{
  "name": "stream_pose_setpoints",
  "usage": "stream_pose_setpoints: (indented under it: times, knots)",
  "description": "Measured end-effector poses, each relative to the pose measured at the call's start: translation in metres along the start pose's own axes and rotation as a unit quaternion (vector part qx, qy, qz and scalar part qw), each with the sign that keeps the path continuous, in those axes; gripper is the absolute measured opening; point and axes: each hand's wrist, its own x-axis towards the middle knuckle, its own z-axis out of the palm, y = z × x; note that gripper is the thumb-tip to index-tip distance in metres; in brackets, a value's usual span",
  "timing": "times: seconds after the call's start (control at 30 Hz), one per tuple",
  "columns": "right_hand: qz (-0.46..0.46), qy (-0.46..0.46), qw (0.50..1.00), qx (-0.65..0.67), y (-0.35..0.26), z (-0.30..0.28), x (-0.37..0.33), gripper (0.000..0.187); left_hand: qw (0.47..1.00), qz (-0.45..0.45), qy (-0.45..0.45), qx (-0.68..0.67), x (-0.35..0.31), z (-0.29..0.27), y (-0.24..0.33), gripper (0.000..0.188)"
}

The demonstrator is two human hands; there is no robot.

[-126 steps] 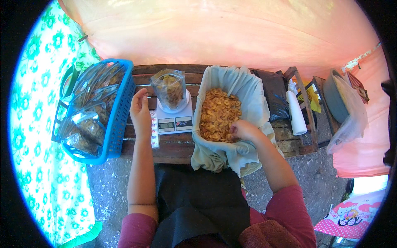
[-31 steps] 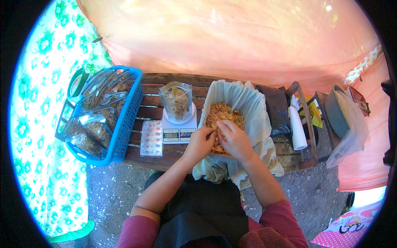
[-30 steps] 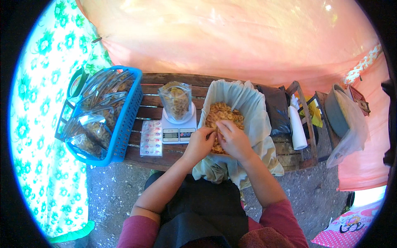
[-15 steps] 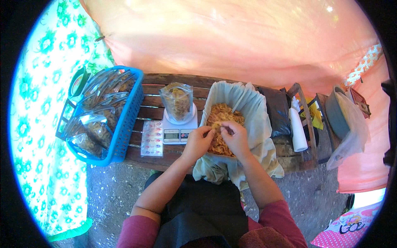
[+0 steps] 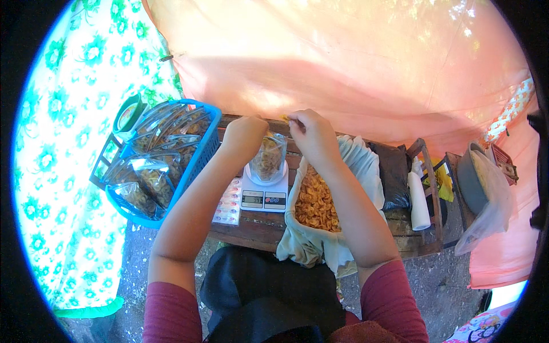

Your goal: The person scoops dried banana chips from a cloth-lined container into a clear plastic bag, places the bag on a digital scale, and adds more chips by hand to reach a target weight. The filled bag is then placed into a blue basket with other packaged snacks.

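A clear pouch of chips (image 5: 267,157) stands upright on the round platform of a white kitchen scale (image 5: 265,191), its display lit. My left hand (image 5: 245,137) is at the pouch's upper left, closed, its fingertips hidden behind the hand; what they hold, if anything, does not show. Just right of the pouch's top, my right hand (image 5: 311,134) pinches a small yellow chip (image 5: 284,117) between thumb and fingers. Below my right forearm, loose golden-brown chips (image 5: 314,200) fill a container lined with a pale cloth (image 5: 360,166).
Several filled clear pouches pack a blue basket (image 5: 210,143) on the left. A label sheet (image 5: 229,203) lies beside the scale on the slatted wooden table (image 5: 251,226). Rightward are a black plastic bag (image 5: 392,174), a white roll (image 5: 419,200) and a grey basin (image 5: 477,174).
Both hands have risen from the chips in the cloth-lined container to the pouch's top, my left moving leftward. The right hand carries a chip. The whole view has shifted slightly.
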Motion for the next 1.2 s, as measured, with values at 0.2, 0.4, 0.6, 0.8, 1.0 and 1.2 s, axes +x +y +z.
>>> stream_pose_setpoints:
  times: [0.2,0.4,0.6,0.8,1.0,1.2]
  knots:
    - [-0.041,-0.06,0.995,-0.064,0.005,0.022,0.005,0.019,0.988,-0.003,0.075,-0.133,-0.003,0.012,-0.019,0.021]
    - [-0.039,-0.177,0.966,-0.187,0.003,0.041,0.012,0.022,0.921,-0.098,0.212,-0.312,-0.017,0.033,-0.046,0.02]
    - [-0.107,-0.123,0.976,-0.142,0.0,0.042,0.009,0.024,0.869,-0.144,0.215,-0.421,-0.038,0.077,-0.047,0.02]
    - [0.003,-0.057,0.997,-0.058,0.045,-0.015,-0.024,0.021,0.858,-0.154,0.201,-0.448,-0.054,0.092,-0.048,0.025]
    - [0.286,-0.495,0.788,-0.228,0.085,-0.056,-0.127,0.085,0.813,-0.197,0.25,-0.488,-0.079,0.098,-0.043,0.024]
    - [0.357,-0.453,0.794,-0.193,0.086,-0.027,-0.177,0.107,0.764,-0.247,0.275,-0.529,-0.092,0.1,-0.024,0.025]
